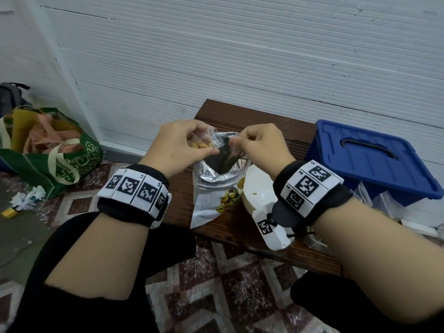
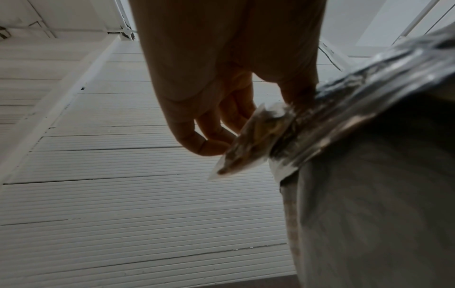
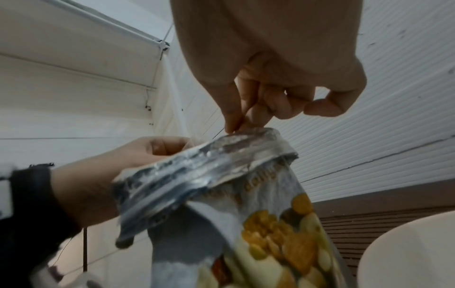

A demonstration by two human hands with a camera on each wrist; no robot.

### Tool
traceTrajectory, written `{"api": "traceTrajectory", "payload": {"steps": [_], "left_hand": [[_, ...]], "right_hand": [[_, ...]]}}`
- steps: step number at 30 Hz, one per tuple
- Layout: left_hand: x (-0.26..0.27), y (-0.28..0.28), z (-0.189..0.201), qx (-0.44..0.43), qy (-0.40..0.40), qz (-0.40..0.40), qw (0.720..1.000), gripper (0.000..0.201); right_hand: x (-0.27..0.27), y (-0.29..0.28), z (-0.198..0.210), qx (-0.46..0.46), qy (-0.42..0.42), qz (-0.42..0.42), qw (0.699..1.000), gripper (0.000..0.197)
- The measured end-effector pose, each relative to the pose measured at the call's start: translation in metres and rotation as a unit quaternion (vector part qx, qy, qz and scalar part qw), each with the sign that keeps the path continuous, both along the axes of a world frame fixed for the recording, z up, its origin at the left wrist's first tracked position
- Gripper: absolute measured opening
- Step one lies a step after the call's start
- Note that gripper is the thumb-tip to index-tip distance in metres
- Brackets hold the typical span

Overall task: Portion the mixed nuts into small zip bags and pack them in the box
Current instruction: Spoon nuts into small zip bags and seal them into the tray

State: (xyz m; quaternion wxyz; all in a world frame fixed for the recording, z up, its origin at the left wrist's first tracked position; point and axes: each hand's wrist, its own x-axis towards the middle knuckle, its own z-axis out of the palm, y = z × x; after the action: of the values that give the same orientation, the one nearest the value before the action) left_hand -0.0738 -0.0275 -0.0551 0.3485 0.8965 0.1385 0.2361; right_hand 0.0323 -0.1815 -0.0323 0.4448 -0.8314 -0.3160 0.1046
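Blue lidded box (image 1: 370, 162) at counter (image 1: 242, 116) right end, spare clear bags (image 1: 384, 203) just before it. White bowl (image 1: 258, 188) near front edge, beside open foil nut pouch (image 1: 216, 186) standing mid-counter. Green tote (image 1: 60, 155) on floor, left. Left hand (image 1: 177, 145) curled round small zip bag (image 1: 206, 140) with nuts, above pouch mouth. Right hand (image 1: 262, 143) pinching bag's top edge.

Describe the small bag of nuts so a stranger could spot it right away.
Find the brown wooden bench by the white wall, then the open silver pouch standing on it. Above its mouth, the left hand and right hand pinch the small zip bag, clear with nuts showing through.
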Motion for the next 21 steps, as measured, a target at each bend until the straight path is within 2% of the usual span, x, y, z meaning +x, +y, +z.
{"api": "traceTrajectory", "payload": {"steps": [7,10,15,21], "left_hand": [[-0.002,-0.001,0.001,-0.013,0.004,0.004,1.000,0.045],[-0.003,-0.002,0.002,-0.019,0.004,0.010,1.000,0.045],[-0.009,-0.003,0.007,-0.037,0.006,0.018,0.999,0.047],[-0.015,0.000,0.011,-0.066,0.012,0.018,0.998,0.048]], "right_hand": [[0.023,-0.007,0.007,0.062,0.034,-0.144,0.987,0.034],[0.032,-0.012,0.010,0.071,0.042,-0.166,0.983,0.041],[0.039,-0.018,0.020,0.079,0.045,-0.190,0.978,0.035],[0.046,-0.023,0.035,0.109,0.042,-0.229,0.967,0.041]]}}
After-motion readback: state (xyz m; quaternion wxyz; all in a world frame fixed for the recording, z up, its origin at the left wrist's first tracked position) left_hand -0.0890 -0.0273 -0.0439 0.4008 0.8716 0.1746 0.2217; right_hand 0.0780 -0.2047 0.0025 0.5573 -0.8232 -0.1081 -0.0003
